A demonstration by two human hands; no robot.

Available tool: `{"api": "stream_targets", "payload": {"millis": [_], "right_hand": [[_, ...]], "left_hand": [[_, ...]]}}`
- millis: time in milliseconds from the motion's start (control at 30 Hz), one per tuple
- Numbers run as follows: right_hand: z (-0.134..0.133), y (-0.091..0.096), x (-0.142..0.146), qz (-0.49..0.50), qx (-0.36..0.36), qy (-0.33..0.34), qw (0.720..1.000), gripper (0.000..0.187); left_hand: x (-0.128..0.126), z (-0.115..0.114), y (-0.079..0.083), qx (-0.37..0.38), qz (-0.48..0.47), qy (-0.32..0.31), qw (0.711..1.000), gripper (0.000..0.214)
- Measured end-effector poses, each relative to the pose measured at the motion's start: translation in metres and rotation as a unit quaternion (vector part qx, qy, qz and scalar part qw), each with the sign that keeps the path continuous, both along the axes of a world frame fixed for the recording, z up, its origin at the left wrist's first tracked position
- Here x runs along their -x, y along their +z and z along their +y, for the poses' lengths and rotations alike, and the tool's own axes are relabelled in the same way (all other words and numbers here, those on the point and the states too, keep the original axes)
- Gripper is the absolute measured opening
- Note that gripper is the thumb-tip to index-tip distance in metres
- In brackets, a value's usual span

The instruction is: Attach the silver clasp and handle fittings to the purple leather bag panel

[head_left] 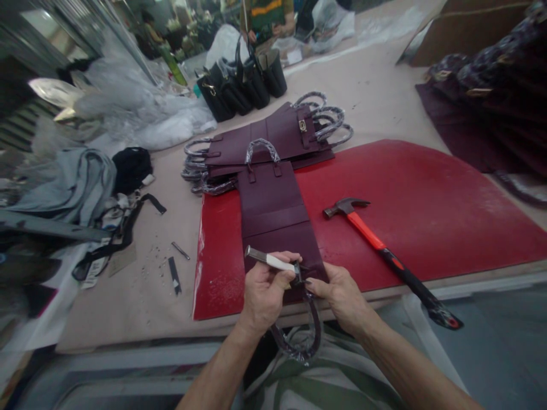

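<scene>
A dark maroon leather bag panel (pixel 273 196) lies lengthwise in front of me, its near end at the table edge. In my left hand (pixel 267 290) is a short metal hand punch (pixel 273 261), its bare steel end pointing up and left. The punch's dark end meets the panel near the base of the plastic-wrapped near handle (pixel 315 327), which hangs over the edge. My right hand (pixel 344 293) pinches the panel beside that spot, thumb on top; its other fingers are partly hidden underneath. To the right lies a claw hammer (pixel 380 245) with an orange and black handle.
A red mat (pixel 410 188) covers the table under the panel. Beyond it are stacked maroon panels (pixel 256 134) and black bags (pixel 243 85). At left lie a small metal rod (pixel 180 250), a dark strip (pixel 174 276) and cloth (pixel 72 182). More maroon pieces (pixel 444 122) lie at right.
</scene>
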State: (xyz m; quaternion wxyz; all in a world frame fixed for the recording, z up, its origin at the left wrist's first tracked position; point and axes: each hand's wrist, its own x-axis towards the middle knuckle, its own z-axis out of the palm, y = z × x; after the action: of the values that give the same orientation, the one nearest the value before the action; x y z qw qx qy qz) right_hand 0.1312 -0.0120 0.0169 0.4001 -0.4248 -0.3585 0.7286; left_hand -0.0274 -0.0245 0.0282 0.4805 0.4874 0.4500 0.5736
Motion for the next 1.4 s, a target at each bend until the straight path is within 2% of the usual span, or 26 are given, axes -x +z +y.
{"api": "stream_targets", "payload": {"millis": [367, 533, 667, 800, 933, 1067, 1233, 1400], "right_hand": [[0.0, 0.0, 0.0, -0.01, -0.002, 0.003, 1.0, 0.034], [0.001, 0.0, -0.002, -0.01, -0.007, 0.009, 1.0, 0.035], [0.001, 0.001, -0.011, 0.026, -0.02, 0.064, 0.997, 0.038], [-0.002, 0.001, -0.018, 0.078, 0.005, 0.089, 0.993, 0.038], [-0.016, 0.0, -0.014, 0.095, 0.082, 0.009, 0.992, 0.039], [-0.03, 0.001, -0.008, 0.108, 0.139, -0.08, 0.981, 0.03], [-0.03, 0.0, -0.004, 0.104, 0.162, -0.111, 0.975, 0.032], [-0.029, -0.002, -0.002, 0.081, 0.166, -0.122, 0.975, 0.034]], "left_hand": [[0.001, -0.001, -0.003, -0.011, 0.014, -0.008, 1.0, 0.012], [-0.001, -0.001, -0.003, -0.048, 0.091, 0.004, 0.995, 0.011], [-0.004, -0.001, -0.003, -0.081, 0.174, 0.01, 0.981, 0.011], [-0.006, 0.003, -0.007, -0.055, 0.191, -0.009, 0.98, 0.014], [-0.008, 0.009, -0.012, 0.007, 0.157, -0.021, 0.987, 0.013], [-0.01, 0.013, -0.011, 0.038, 0.142, -0.023, 0.989, 0.012], [-0.012, 0.013, -0.009, 0.023, 0.157, -0.023, 0.987, 0.013], [-0.014, 0.011, -0.012, -0.025, 0.199, -0.014, 0.98, 0.015]]}}
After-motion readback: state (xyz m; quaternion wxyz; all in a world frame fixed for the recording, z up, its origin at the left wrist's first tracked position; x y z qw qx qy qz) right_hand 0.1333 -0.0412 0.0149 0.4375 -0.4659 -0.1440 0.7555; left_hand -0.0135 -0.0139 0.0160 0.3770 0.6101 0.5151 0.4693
